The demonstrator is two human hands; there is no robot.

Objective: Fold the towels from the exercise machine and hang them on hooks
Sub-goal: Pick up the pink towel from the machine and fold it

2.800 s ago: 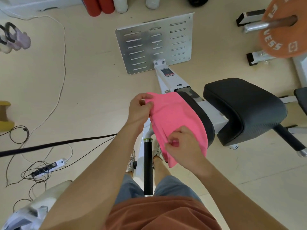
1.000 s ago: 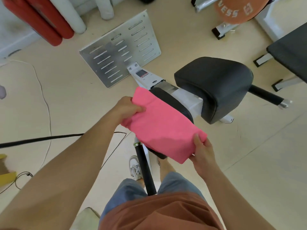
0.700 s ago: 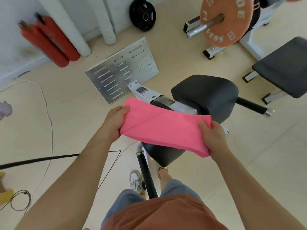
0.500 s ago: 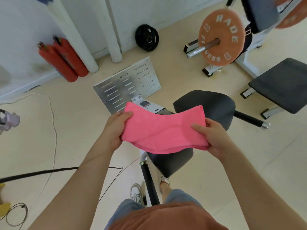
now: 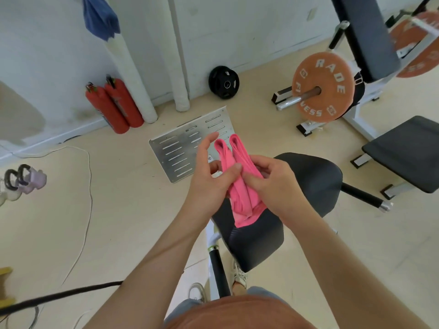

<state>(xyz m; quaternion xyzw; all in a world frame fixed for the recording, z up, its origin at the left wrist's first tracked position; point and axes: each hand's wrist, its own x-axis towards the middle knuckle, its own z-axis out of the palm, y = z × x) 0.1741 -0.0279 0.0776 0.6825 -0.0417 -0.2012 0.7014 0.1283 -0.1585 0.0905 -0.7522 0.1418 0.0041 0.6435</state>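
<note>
A pink towel (image 5: 240,186) is folded in half between my two hands, its two looped ends pointing away from me. My left hand (image 5: 209,179) holds it from the left with the thumb pressed on the cloth and the fingers stretched upward. My right hand (image 5: 275,184) grips it from the right. I hold it in the air above the exercise machine's black pads (image 5: 311,181). A blue towel (image 5: 99,17) hangs high on the white wall at the upper left; its hook is hidden.
The machine's slotted metal footplate (image 5: 180,148) lies on the floor ahead. Two red cylinders (image 5: 114,108) and white padded poles (image 5: 128,67) lean on the wall. An orange weight plate (image 5: 323,89) and a black bench (image 5: 408,153) stand to the right. Cables (image 5: 88,186) trail on the left.
My hands came together, bringing the two ends of the stretched towel against each other. The view tilted up toward the wall.
</note>
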